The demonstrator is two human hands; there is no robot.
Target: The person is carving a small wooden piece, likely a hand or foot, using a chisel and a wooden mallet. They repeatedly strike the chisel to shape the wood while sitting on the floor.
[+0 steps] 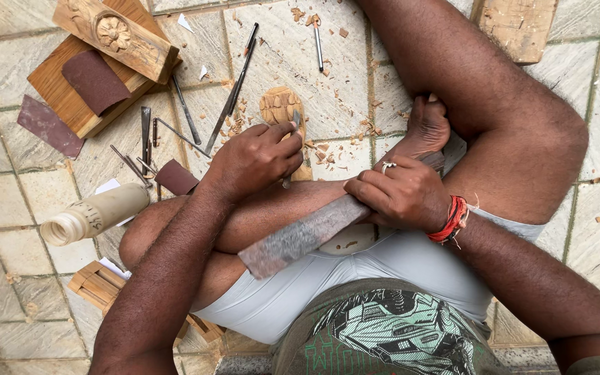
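Far left we see a wooden block [116, 33] with a carved flower, sandpaper [94, 79] on a board, and loose chisels [187, 110] on the tiled floor [8, 201]. Centre: left hand [255, 158] closed around a small chisel [296, 121], tip on the oval carving [280, 105]. Right of it, right hand [403, 192] grips a flat mallet bar [305, 235] near the lap. Risk: a skewed blow could slip the chisel toward the foot [425, 128] pinning the carving, or gouge the wood.
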